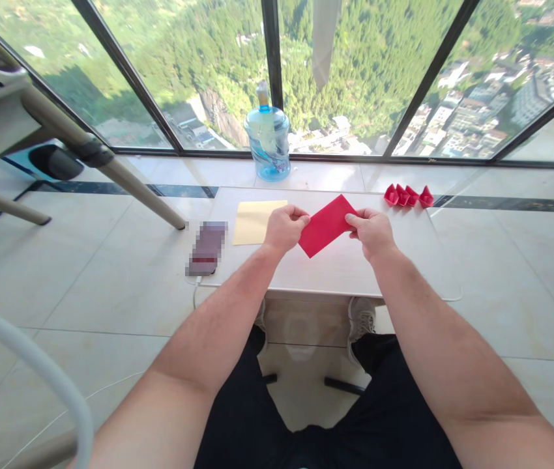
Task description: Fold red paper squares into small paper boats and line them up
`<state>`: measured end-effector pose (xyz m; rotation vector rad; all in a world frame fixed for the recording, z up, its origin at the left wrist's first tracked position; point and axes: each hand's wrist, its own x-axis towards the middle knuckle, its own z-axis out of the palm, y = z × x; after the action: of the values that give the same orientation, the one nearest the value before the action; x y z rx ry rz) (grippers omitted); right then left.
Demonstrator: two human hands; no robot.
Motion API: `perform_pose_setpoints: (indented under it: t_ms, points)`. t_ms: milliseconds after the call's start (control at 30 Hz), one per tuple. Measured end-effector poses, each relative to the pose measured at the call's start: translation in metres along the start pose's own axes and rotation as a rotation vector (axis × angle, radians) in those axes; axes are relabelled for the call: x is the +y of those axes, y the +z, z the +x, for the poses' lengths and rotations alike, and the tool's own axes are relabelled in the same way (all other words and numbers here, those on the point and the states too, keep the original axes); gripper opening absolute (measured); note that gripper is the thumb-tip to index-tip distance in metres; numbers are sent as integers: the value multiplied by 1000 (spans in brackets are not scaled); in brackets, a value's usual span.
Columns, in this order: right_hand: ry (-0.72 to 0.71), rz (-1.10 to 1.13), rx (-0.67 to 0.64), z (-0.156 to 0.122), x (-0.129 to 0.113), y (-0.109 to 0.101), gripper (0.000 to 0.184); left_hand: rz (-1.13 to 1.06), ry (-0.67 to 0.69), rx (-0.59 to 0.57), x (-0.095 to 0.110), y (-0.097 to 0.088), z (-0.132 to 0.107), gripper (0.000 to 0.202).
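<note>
A flat red sheet of paper (326, 228) is held up over the low white table (252, 267), tilted with its right end higher. My left hand (285, 228) pinches its left edge between thumb and fingers. On the opposite edge, my right hand (371, 233) is closed with the thumb on the near face. Just left of my left hand, pale yellow paper (252, 223) lies flat on the table. Several small folded red paper shapes (408, 197) stand in a row at the table's far right corner.
A phone (207, 249), blurred out and with a white cable, lies at the table's left edge. Behind the table stands a large blue water bottle (268, 146) by the window. Metal furniture legs (135, 192) rise at left. My shoes (362, 319) are beneath the table's near edge.
</note>
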<state>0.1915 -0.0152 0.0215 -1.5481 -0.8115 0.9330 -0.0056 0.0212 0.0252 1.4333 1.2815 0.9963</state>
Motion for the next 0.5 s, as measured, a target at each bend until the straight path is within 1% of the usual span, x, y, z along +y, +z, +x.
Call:
perform_pose_setpoints:
  t_ms: [33, 67, 133, 167, 200, 233, 300, 333, 400, 500]
  points:
    - [-40, -63, -2, 0, -1, -2, 16, 49, 26, 4, 1, -2, 0, 6]
    - [-118, -147, 6, -1, -2, -4, 21, 110, 70, -1, 2, -3, -1, 5]
    - [-367, -365, 7, -5, -6, -6, 34, 251, 187, -45, 3, -4, -2, 8]
    - [-506, -490, -20, -7, -9, -6, 39, 317, 246, -83, 3, -4, -3, 11]
    - [-611, -608, -86, -10, -11, -5, 40, 376, 297, -128, 4, -3, -5, 14]
    - [-668, -710, -166, -14, -13, -3, 35, 427, 339, -172, 4, -1, -6, 17]
    - [-681, -888, -299, -20, -16, 2, 18, 511, 400, -246, 5, 3, -9, 20]
    - [-666, -960, -339, -23, -17, 4, 17, 545, 421, -268, 5, 5, -10, 21]
    - [-628, -1049, -367, -25, -17, 7, 23, 591, 445, -284, 5, 8, -11, 20]
    - [-584, -1062, -356, -26, -16, 8, 23, 625, 460, -304, 4, 9, -11, 19]
